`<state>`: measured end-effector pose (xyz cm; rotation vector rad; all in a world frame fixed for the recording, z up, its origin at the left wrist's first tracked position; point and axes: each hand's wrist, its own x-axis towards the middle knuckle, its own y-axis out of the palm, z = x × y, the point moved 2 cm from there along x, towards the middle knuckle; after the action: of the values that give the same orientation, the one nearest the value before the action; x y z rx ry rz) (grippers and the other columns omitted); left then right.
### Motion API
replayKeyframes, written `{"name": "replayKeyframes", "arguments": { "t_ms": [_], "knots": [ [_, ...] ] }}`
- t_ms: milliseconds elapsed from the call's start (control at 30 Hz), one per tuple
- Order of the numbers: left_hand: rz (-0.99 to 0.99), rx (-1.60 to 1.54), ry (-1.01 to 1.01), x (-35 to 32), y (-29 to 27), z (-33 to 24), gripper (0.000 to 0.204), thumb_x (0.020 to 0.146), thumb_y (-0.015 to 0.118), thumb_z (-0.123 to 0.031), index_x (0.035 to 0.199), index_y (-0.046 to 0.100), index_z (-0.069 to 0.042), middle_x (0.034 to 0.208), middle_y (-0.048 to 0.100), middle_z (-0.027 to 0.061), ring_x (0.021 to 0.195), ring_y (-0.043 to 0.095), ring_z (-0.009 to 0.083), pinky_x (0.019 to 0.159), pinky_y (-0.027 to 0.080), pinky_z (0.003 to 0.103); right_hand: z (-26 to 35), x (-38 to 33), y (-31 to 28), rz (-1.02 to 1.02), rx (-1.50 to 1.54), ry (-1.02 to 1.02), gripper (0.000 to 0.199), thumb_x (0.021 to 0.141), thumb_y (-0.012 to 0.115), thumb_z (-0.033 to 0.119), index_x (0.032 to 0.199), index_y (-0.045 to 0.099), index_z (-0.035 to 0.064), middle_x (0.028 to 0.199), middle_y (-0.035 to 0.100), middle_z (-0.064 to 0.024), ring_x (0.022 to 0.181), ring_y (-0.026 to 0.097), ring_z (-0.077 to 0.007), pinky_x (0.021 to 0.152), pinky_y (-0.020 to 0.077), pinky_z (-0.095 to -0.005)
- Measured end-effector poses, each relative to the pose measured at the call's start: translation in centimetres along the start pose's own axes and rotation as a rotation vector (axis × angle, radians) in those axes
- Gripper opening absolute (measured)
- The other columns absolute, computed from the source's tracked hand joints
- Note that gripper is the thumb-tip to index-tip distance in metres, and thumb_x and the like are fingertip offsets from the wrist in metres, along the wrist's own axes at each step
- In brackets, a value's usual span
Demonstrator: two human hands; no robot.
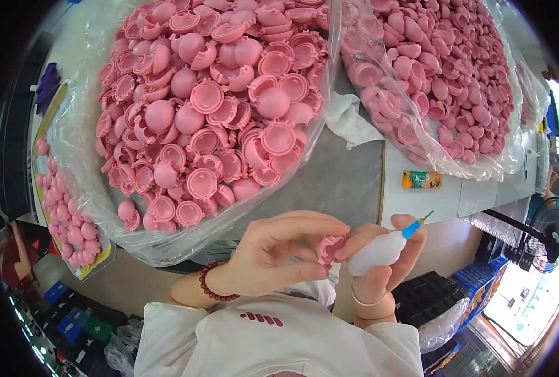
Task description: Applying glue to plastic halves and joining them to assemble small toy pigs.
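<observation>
Just above my shirt front, my left hand [264, 254] pinches a small pink plastic half-shell [331, 250] between thumb and fingers, its hollow side partly showing. My right hand [374, 286] grips a white squeeze bottle [376, 254] with a blue needle tip [411, 229] that points up and to the right, away from the shell. A finger of the right hand reaches to the shell's edge and seems to touch it. Beyond my hands, a heap of similar pink half-shells [207, 97] lies in a clear plastic bag [166, 248] on the grey table.
A second clear bag of pink shells [443, 81] stands at the far right. Between the bags lies a white cloth [352, 119]. An orange and green packet [422, 180] rests on the table. Rounded pink pieces [72, 232] sit on a yellow-edged tray at the left.
</observation>
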<state>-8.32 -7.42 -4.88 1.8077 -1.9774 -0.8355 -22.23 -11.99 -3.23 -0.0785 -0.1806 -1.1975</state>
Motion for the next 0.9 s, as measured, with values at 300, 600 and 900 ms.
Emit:
{"name": "replayKeyframes", "arguments": {
  "t_ms": [300,600,900],
  "knots": [
    [0.013,-0.177,0.079,0.3,0.2,0.0,0.042,0.074,0.059,0.005,0.112,0.042,0.001,0.113,0.046,0.025,0.089,0.057,0.0211,0.075,0.05,0.032,1.9,2.3,-3.5,0.062,0.028,-0.503,0.051,0.074,0.06,0.044,0.099,0.051,0.0003,0.067,0.033,-0.0018,0.058,0.027,-0.0127,0.048,0.0233,-0.025],
    [-0.024,-0.105,0.138,0.2,-0.4,0.2,0.043,0.075,0.059,0.002,0.113,0.04,0.002,0.114,0.045,0.0278,0.097,0.055,0.0241,0.082,0.046,0.034,2.9,1.6,-2.0,0.13,-0.236,-0.58,0.063,0.078,0.047,0.054,0.086,0.054,-0.0077,0.058,0.041,-0.0035,0.047,0.038,-0.0118,0.04,0.0221,-0.0245],
    [-0.012,-0.115,0.131,0.2,-0.4,-0.1,0.041,0.075,0.06,0.002,0.112,0.041,0.002,0.114,0.045,0.0282,0.101,0.053,0.0241,0.085,0.044,0.033,2.6,1.7,-1.7,0.036,-0.317,-0.535,0.056,0.074,0.056,0.051,0.08,0.06,-0.0039,0.057,0.052,-0.0023,0.044,0.046,-0.0125,0.035,0.0298,-0.0223]
  ]
}}
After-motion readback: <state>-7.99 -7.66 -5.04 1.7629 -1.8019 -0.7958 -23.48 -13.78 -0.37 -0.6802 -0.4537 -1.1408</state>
